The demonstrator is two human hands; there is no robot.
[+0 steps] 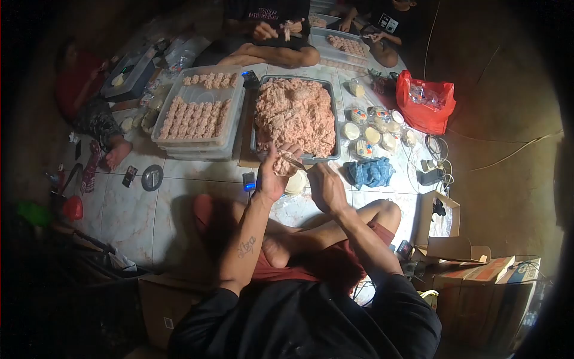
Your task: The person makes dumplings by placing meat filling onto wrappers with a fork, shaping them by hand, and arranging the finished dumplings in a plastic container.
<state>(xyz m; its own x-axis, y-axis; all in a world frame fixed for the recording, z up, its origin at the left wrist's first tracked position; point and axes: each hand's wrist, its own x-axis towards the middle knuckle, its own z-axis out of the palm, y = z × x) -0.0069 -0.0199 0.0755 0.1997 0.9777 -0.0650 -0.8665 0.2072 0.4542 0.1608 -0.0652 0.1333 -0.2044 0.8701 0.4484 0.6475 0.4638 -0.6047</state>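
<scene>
My left hand (pixel 271 181) is held palm up, its fingers curled around a lump of pinkish minced filling (pixel 282 168). Whether a wrapper lies under the lump cannot be made out. My right hand (pixel 327 190) grips a thin, flat utensil (pixel 295 161), and its blade touches the filling. Just beyond both hands stands a dark tray (pixel 338 140) heaped with pink minced mixture (pixel 294 113). Below the hands, a pale round stack (pixel 296 183) rests on the floor, partly hidden by them.
Stacked plastic boxes (pixel 233 128) bearing rows of filled dumplings (pixel 194 118) stand left of the tray. To its right lie several packs of round wrappers (pixel 372 134), a blue cloth (pixel 369 173) and a red bag (pixel 426 102). Other people sit around; cardboard boxes (pixel 472 278) are at lower right.
</scene>
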